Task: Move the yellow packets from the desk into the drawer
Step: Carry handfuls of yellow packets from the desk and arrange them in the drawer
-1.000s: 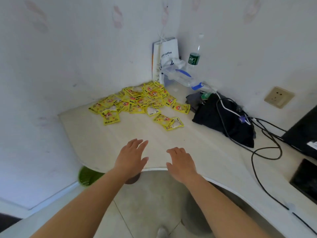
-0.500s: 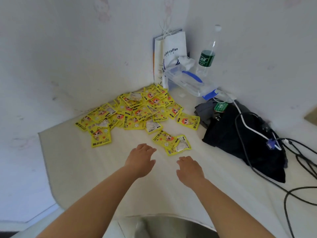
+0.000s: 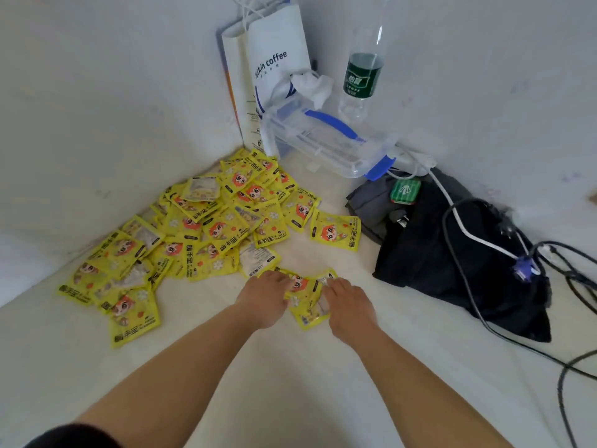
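Observation:
Several yellow packets [image 3: 206, 234] with a cartoon face lie heaped in the desk's [image 3: 290, 376] back corner against the wall. Two more yellow packets [image 3: 305, 300] lie apart at the front of the heap. My left hand [image 3: 263, 297] rests palm down on their left edge, fingers touching them. My right hand [image 3: 350, 305] rests on their right edge, covering part of one packet. Neither hand has lifted a packet. One single packet [image 3: 334, 231] lies further right. No drawer is in view.
A white paper coffee bag [image 3: 277, 69] stands in the corner beside a clear plastic box with blue clips [image 3: 326, 137] and a water bottle [image 3: 363, 76]. A black bag [image 3: 452, 260] with cables [image 3: 478, 240] lies at the right.
The camera has leaned in over the desk. Both hands have moved forward from the desk's front edge to the two nearest packets and now touch them.

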